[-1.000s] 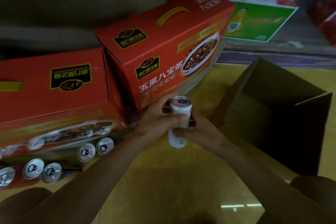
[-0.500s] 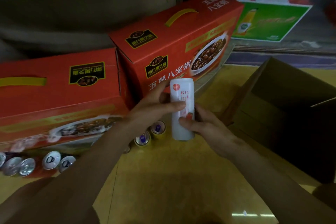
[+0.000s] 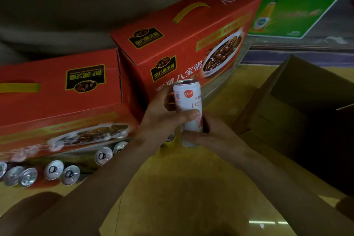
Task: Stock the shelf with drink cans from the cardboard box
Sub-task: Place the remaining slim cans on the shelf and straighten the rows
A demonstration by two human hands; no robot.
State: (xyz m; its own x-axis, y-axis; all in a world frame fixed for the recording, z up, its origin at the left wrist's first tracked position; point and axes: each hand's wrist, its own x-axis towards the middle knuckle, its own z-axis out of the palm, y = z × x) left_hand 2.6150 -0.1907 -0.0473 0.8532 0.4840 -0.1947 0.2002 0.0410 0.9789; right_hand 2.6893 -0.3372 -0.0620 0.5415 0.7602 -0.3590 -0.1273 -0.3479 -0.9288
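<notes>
Currently a slim white drink can [image 3: 188,109] with red lettering stands upright in both hands, held over the yellow floor [image 3: 182,188] and just in front of two red gift boxes [image 3: 183,40]. The left hand [image 3: 161,119] holds its middle, with the thumb curled across the front and the fingers [image 3: 168,99] round the back. The right hand [image 3: 214,136] grips the lower end from the other side. Under the left-hand red box, a row of cans [image 3: 53,170] lies with silver tops facing out. The open cardboard box [image 3: 298,105] sits near the floor's right edge, beside the right hand; its inside is too dark to read. A green carton [image 3: 293,13] stands further back.
</notes>
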